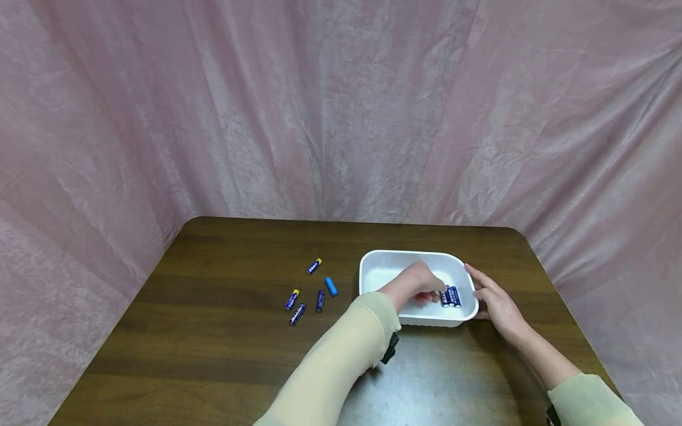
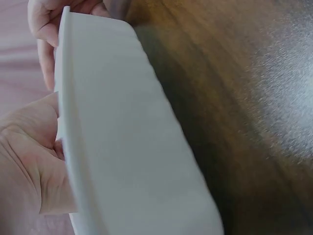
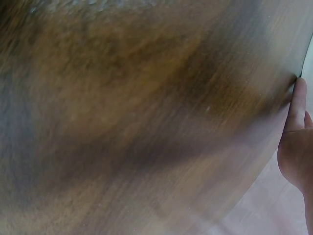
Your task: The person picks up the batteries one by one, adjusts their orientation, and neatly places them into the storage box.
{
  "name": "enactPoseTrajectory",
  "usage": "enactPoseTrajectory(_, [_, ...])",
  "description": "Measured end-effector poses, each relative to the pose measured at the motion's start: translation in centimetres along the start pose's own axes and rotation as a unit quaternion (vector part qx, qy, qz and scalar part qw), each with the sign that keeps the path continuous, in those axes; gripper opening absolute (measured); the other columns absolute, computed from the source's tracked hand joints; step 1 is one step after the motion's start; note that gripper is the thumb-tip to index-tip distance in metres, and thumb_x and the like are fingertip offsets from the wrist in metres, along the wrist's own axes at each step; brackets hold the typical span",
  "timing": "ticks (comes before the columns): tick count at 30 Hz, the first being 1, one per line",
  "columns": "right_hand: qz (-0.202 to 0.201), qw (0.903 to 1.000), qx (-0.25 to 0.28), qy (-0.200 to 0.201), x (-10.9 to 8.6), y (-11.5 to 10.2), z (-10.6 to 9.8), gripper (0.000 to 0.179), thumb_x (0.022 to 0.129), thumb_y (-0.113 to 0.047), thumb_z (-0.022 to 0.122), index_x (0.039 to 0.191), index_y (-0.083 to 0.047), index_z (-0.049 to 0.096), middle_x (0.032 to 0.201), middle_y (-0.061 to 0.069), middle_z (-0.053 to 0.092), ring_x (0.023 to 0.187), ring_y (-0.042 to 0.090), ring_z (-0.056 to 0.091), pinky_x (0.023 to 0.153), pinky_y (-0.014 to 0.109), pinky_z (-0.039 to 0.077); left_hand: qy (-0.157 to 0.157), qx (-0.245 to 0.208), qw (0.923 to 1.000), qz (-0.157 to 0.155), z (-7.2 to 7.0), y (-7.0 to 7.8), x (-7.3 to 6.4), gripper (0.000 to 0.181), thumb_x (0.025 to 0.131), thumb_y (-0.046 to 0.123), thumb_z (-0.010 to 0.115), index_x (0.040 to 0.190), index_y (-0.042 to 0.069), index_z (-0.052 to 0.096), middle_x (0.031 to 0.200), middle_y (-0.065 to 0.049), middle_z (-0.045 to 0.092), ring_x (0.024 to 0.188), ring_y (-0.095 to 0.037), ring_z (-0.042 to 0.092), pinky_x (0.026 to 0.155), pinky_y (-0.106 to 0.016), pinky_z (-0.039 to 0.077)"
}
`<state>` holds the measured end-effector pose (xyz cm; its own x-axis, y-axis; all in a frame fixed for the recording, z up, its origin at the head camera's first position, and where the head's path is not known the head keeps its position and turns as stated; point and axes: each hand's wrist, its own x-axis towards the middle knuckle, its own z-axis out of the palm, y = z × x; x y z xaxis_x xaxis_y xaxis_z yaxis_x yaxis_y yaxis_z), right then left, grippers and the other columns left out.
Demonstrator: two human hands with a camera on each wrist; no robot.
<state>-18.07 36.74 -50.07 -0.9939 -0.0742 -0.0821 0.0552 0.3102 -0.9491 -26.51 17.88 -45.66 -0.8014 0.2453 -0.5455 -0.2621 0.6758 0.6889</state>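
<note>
"Both hands are at the white tray (image 1: pixel 383 269), yes?"

"Yes. Left hand (image 1: pixel 418 283) reaches in over the near rim, fingers bent beside the tray batteries (image 1: pixel 450 296). I can't tell whether it pinches one. Right hand (image 1: pixel 501 310) isn't grasping anything; its extended fingers touch the outside of the tray's right end."

"So the tray batteries lie between the two?"

"Between them, side by side at the right end, with the tray's wall separating them from the right hand. Five loose batteries (image 1: pixel 320 300) lie on the table (image 1: pixel 213 296), left of the tray."

"Do the wrist views add anything?"

"The left one gives the tray's outer side wall and the rim crossing in front of the left hand, but hides the batteries. The right one is mostly tabletop, with a straight finger (image 3: pixel 296 105) meeting the tray at the picture's edge."

"And room to move?"

"Tabletop stretches widely left of the loose batteries and in front of the tray. Behind the tray, only a strip remains before the far edge, near the pink curtain (image 1: pixel 319 118)."
</note>
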Motion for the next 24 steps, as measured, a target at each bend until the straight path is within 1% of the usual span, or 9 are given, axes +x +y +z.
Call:
enactPoseTrajectory(5, [-0.003, 1.0000, 0.001, -0.001, 0.0, 0.0, 0.0, 0.059, 0.107, -0.011, 0.031, 0.164, -0.018, 0.022, 0.164, 0.028, 0.021, 0.133, 0.047, 0.040, 0.080, 0.041, 0.059, -0.008, -0.010, 0.9998, 0.013, -0.8, 0.6, -0.2, 0.030, 0.091, 0.026, 0.079, 0.081, -0.001, 0.072, 0.073, -0.010, 0.072, 0.046, -0.012, 0.047, 0.049, -0.024, 0.042])
enactPoseTrajectory(8, [-0.005, 1.0000, 0.002, 0.000, 0.0, -0.1, 0.0, 0.059, 0.107, -0.010, 0.031, 0.164, -0.018, 0.022, 0.162, 0.029, 0.023, 0.133, 0.047, 0.041, 0.080, 0.042, 0.059, -0.014, -0.011, 0.9996, 0.020, -1.3, 1.0, -0.5, 0.031, 0.091, 0.029, 0.079, 0.080, 0.001, 0.072, 0.079, -0.010, 0.075, 0.048, -0.012, 0.048, 0.051, -0.024, 0.045])
enactPoseTrajectory(10, [-0.005, 1.0000, 0.004, -0.001, 0.0, -0.1, 0.1, 0.059, 0.107, -0.010, 0.032, 0.164, -0.017, 0.022, 0.161, 0.030, 0.026, 0.132, 0.047, 0.042, 0.080, 0.043, 0.059, -0.015, -0.014, 0.9995, 0.022, -1.6, 1.3, -0.9, 0.031, 0.091, 0.031, 0.079, 0.082, 0.002, 0.071, 0.084, -0.010, 0.076, 0.050, -0.011, 0.050, 0.056, -0.024, 0.049])
enactPoseTrajectory(13, [-0.005, 1.0000, 0.006, -0.001, 0.0, -0.1, 0.1, 0.059, 0.107, -0.010, 0.033, 0.164, -0.017, 0.023, 0.159, 0.031, 0.027, 0.132, 0.047, 0.042, 0.080, 0.043, 0.059, -0.018, -0.017, 0.9992, 0.030, -2.0, 1.6, -1.5, 0.030, 0.092, 0.033, 0.078, 0.091, 0.003, 0.073, 0.090, -0.010, 0.077, 0.054, -0.013, 0.053, 0.062, -0.026, 0.052])
enactPoseTrajectory(15, [-0.003, 1.0000, 0.003, 0.000, 0.0, -0.1, 0.1, 0.059, 0.107, -0.010, 0.032, 0.164, -0.018, 0.022, 0.160, 0.031, 0.026, 0.133, 0.047, 0.041, 0.080, 0.043, 0.059, -0.025, -0.030, 0.9984, 0.042, -2.3, 1.7, -1.8, 0.030, 0.093, 0.032, 0.078, 0.098, 0.003, 0.074, 0.092, -0.011, 0.077, 0.057, -0.014, 0.056, 0.063, -0.027, 0.052])
enactPoseTrajectory(17, [-0.001, 1.0000, 0.002, 0.001, 0.0, -0.1, 0.1, 0.059, 0.107, -0.010, 0.032, 0.164, -0.018, 0.022, 0.160, 0.030, 0.025, 0.133, 0.047, 0.041, 0.080, 0.043, 0.059, -0.033, -0.040, 0.9970, 0.058, -2.6, 1.7, -2.1, 0.030, 0.093, 0.032, 0.077, 0.103, 0.003, 0.075, 0.093, -0.011, 0.077, 0.062, -0.017, 0.061, 0.061, -0.027, 0.051])
enactPoseTrajectory(19, [0.000, 1.0000, -0.001, 0.003, 0.0, -0.2, 0.1, 0.058, 0.107, -0.011, 0.032, 0.164, -0.018, 0.022, 0.160, 0.030, 0.026, 0.133, 0.047, 0.041, 0.080, 0.043, 0.059, -0.039, -0.052, 0.9951, 0.074, -2.8, 1.8, -2.4, 0.030, 0.093, 0.030, 0.077, 0.104, 0.002, 0.074, 0.092, -0.012, 0.077, 0.069, -0.021, 0.066, 0.061, -0.028, 0.052])
enactPoseTrajectory(21, [-0.001, 1.0000, -0.001, 0.003, 0.0, -0.2, 0.1, 0.058, 0.107, -0.011, 0.032, 0.164, -0.018, 0.022, 0.159, 0.030, 0.027, 0.133, 0.047, 0.041, 0.080, 0.043, 0.059, -0.046, -0.062, 0.9929, 0.090, -3.0, 1.9, -2.6, 0.030, 0.093, 0.030, 0.077, 0.104, 0.002, 0.073, 0.092, -0.012, 0.077, 0.080, -0.027, 0.071, 0.065, -0.031, 0.055])
enactPoseTrajectory(24, [-0.002, 1.0000, 0.000, 0.003, 0.0, -0.2, 0.1, 0.058, 0.107, -0.011, 0.032, 0.164, -0.018, 0.022, 0.157, 0.031, 0.030, 0.131, 0.047, 0.043, 0.080, 0.044, 0.059, -0.057, -0.080, 0.9888, 0.112, -3.2, 2.1, -3.1, 0.025, 0.094, 0.028, 0.076, 0.099, 0.004, 0.071, 0.090, -0.012, 0.077, 0.094, -0.034, 0.072, 0.075, -0.037, 0.058])
